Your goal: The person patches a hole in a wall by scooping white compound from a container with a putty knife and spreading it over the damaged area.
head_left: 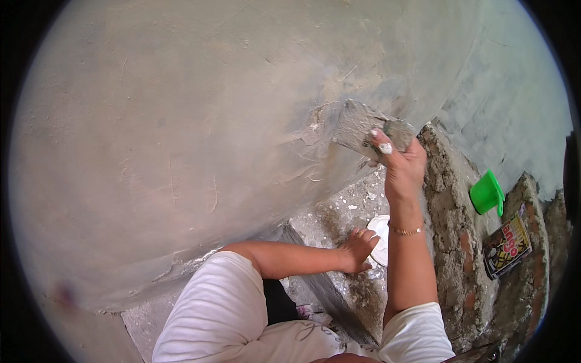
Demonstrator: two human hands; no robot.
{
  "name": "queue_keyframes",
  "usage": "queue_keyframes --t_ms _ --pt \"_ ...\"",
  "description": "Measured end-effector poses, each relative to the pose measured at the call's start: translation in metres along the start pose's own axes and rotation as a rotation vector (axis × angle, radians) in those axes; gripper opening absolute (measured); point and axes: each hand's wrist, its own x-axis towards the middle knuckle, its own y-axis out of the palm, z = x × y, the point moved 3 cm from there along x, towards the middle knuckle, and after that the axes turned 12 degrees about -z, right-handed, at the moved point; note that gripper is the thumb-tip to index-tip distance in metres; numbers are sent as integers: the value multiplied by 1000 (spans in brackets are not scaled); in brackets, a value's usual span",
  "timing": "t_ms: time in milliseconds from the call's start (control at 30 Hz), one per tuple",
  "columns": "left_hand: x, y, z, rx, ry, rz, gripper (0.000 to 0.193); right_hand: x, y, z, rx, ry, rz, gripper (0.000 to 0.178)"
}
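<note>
My right hand (404, 162) is raised against the plastered wall (181, 121), closed round a scraper (357, 124). The scraper's broad, flat blade is caked with grey-white filler and lies at a patch of rough, scratched plaster. White smears mark the thumb, and the fingers under the tool are mostly hidden. Lower down, my left hand (357, 250) reaches across to a round white tub (380, 241) with white paste in it. Its fingers are spread at the tub's left edge; whether they press on the rim I cannot tell. My right forearm partly covers the tub.
Rough, broken-edged steps (451, 242) rise on the right. On them stand a green plastic mug (486, 192) and a dark printed packet (507, 242). A dark grey strip (330, 296) runs beside my legs. White drips spot the floor (339, 212).
</note>
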Motion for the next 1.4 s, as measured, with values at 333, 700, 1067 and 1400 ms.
queue_keyframes --t_ms 333,700,1067,1400 --pt "6 51 19 -181 232 -317 75 -4 49 -2 99 -145 24 19" --pt "-7 47 31 -128 231 -400 84 -23 56 11 34 -103 118 23" --pt "-17 -1 8 -113 54 -206 84 -26 12 30 -87 -73 -8 19" --pt "-8 -11 -3 17 21 -36 90 -11 7 15 -237 -302 -22 12"
